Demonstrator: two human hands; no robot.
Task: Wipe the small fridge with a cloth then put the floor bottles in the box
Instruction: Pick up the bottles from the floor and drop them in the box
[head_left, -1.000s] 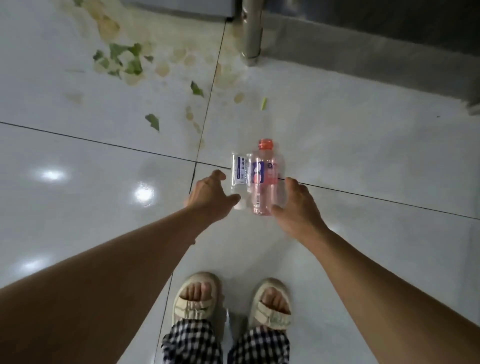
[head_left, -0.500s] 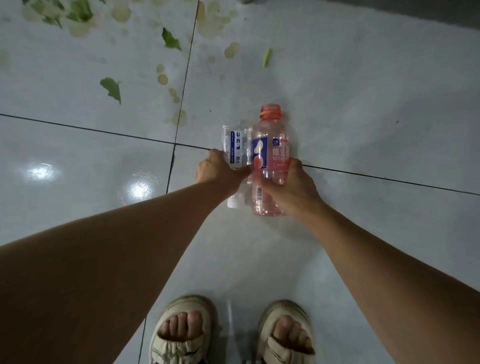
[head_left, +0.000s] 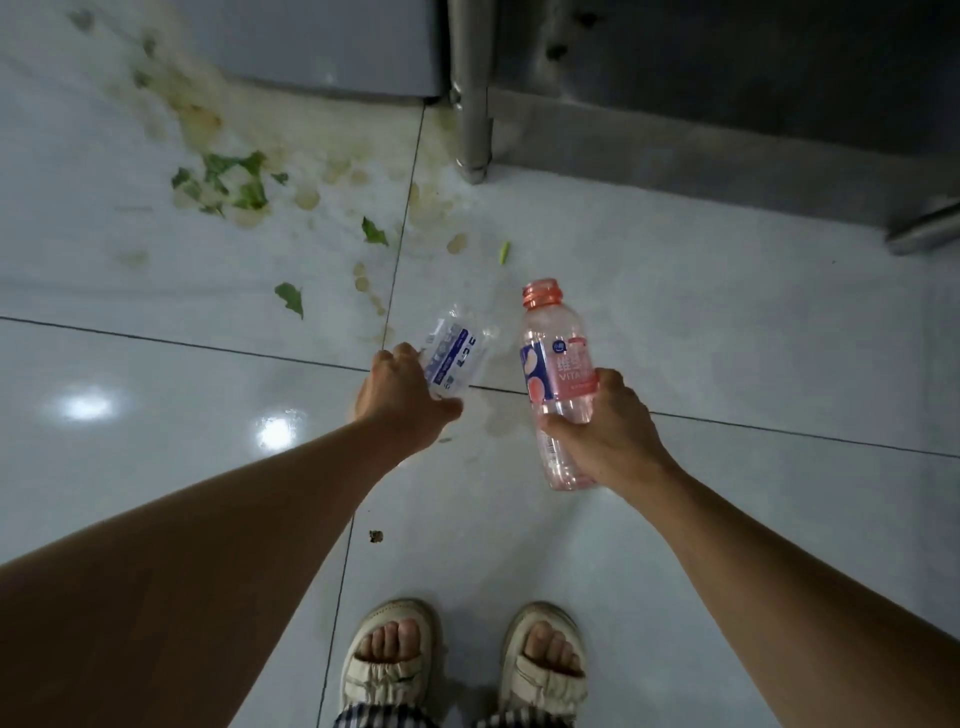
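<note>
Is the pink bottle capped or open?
Open: the pink plastic bottle, gripped by the right hand, shows bare neck threads and no cap.

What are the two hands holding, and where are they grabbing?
The left hand grips the clear bottle near its lower end. The right hand grips the pink bottle around its lower body.

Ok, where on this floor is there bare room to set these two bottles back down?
Bare tile lies right of the pink bottle, toward the metal leg, and between the sandals and the hands. Upper left is crowded: green leaf scraps and brown stains.
</note>
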